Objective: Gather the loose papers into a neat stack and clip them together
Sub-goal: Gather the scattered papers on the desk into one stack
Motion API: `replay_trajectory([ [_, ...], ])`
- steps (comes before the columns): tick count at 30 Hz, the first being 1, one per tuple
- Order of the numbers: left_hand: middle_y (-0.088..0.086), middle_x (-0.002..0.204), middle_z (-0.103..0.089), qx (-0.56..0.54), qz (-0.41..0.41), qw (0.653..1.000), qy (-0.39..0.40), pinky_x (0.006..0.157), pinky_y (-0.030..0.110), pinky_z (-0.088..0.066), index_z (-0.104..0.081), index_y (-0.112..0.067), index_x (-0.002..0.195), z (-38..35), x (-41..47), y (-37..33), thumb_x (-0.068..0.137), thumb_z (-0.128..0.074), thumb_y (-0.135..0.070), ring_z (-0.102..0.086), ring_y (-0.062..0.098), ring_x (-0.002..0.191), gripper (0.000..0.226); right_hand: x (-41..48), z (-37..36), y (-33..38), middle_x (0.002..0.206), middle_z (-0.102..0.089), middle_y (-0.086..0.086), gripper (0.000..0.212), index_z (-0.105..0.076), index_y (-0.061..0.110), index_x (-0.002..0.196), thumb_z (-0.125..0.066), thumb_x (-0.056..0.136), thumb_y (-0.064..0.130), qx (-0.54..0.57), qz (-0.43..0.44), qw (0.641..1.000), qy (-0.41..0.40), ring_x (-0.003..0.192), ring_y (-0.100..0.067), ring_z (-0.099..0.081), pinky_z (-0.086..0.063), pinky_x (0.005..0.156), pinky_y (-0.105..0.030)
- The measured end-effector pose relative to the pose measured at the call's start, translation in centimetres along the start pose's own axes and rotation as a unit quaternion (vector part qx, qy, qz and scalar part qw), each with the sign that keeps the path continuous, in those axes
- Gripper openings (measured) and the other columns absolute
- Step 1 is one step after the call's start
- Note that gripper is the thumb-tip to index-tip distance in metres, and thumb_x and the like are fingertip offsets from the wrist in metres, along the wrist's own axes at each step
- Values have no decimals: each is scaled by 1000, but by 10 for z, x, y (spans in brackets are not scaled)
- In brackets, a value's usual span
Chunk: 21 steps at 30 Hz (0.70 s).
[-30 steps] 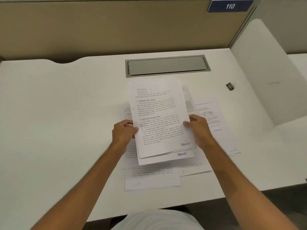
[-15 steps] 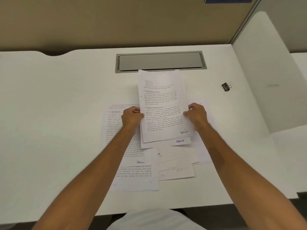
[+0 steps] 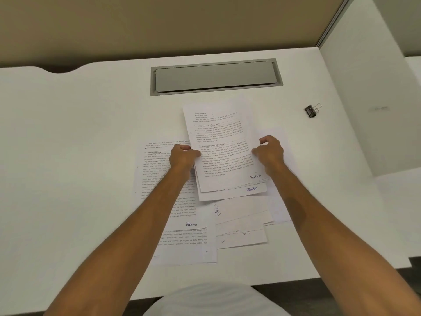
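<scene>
White laminate desk (image 3: pixel 68 156) fills most of my view, with a grey metal cable-tray lid (image 3: pixel 215 76) set into it at the far edge. On it, the loose white printed sheets (image 3: pixel 164 190) lie fanned out beneath my forearms: one page to the left, several overlapping ones near me, more showing under my right wrist. I judge the gathering about half done. I hold a partial bundle of printed pages (image 3: pixel 222 151) over the middle of the spread; its lower edges are stepped, so it is not squared up. My left hand (image 3: pixel 183 157) is closed on its left edge, my right hand (image 3: pixel 270 153) closed on its right edge. Collecting the remaining sheets, tapping them flush and clipping are left. That small black binder clip (image 3: pixel 311 110) sits untouched, well apart at the far right.
</scene>
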<state>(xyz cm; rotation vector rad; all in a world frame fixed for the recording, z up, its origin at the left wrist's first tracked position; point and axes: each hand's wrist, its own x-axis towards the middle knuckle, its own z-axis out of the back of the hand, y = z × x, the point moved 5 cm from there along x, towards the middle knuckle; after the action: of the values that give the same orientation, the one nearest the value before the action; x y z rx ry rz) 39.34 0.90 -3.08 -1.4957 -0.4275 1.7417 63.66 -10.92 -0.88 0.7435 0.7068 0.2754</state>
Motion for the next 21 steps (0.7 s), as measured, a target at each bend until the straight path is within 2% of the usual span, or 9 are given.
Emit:
replay_trajectory([
  [3, 14, 103, -74, -5, 29, 999, 19, 86, 45, -60, -70, -3, 100, -3, 5, 4, 73, -81, -3, -71, 33, 98, 30, 2, 0, -1, 100, -59, -1, 25, -61, 13, 107, -67, 85, 1, 23, -19, 1000, 8, 91, -24, -58, -46, 73, -27],
  [5, 14, 103, -73, 5, 23, 1000, 4, 87, 42, -60, -70, -5, 93, -3, 3, 4, 76, -78, 0, -70, 32, 99, 20, 5, 0, -2, 87, -61, 1, 16, -61, 12, 89, -67, 84, -2, 31, -22, 999, 17, 87, -24, -59, -46, 68, -24],
  [7, 12, 104, -73, 5, 6, 1000, -8, 86, 41, -61, -68, -11, 89, -2, -1, -1, 77, -75, 3, -71, 28, 97, 20, 7, 1, -1, 95, -67, -3, 17, -63, 13, 85, -69, 82, -2, 43, -23, 999, 22, 88, -25, -63, -47, 66, -22],
  [9, 12, 105, -74, 4, -14, 1000, -8, 86, 41, -61, -68, -14, 90, 0, -4, -6, 77, -74, 4, -72, 26, 94, 24, 7, 2, 1, 109, -70, -7, 19, -67, 14, 95, -70, 81, 0, 45, -17, 999, 25, 94, -27, -68, -55, 74, -27],
  [11, 11, 105, -73, 3, -34, 999, -3, 83, 41, -62, -67, -15, 91, 4, -8, -12, 79, -74, 5, -73, 26, 91, 24, 5, 3, 4, 106, -73, -8, 19, -68, 16, 92, -70, 80, 1, 54, -11, 998, 35, 93, -30, -71, -60, 85, -40],
  [14, 9, 104, -74, -2, -60, 998, -5, 81, 40, -63, -68, -18, 89, 18, -16, -22, 81, -74, 4, -73, 24, 88, 24, -7, 4, 8, 98, -76, -8, 20, -68, 19, 84, -71, 77, 1, 98, 0, 993, 59, 89, -32, -74, -61, 83, -49],
  [16, 7, 103, -75, -7, -69, 998, -3, 81, 39, -63, -69, -18, 90, 34, -21, -23, 81, -74, 3, -74, 23, 88, 23, -21, 4, 10, 99, -77, -8, 22, -69, 18, 90, -71, 78, -1, 121, 16, 990, 66, 88, -31, -75, -62, 79, -46],
  [19, 5, 103, -76, -13, -76, 997, -12, 83, 39, -62, -70, -19, 92, 63, -29, -16, 82, -74, 2, -74, 23, 90, 24, -50, -1, 10, 99, -75, -11, 26, -68, 7, 104, -68, 82, -6, 171, 23, 980, 103, 82, -28, -73, -57, 56, -25],
  [21, 5, 105, -76, -10, -72, 997, -23, 84, 40, -62, -69, -20, 94, 82, -33, -5, 84, -73, 1, -74, 24, 92, 23, -71, -10, 7, 96, -75, -11, 23, -67, 5, 101, -66, 83, -9, 185, 15, 974, 127, 79, -24, -71, -50, 47, -17],
])
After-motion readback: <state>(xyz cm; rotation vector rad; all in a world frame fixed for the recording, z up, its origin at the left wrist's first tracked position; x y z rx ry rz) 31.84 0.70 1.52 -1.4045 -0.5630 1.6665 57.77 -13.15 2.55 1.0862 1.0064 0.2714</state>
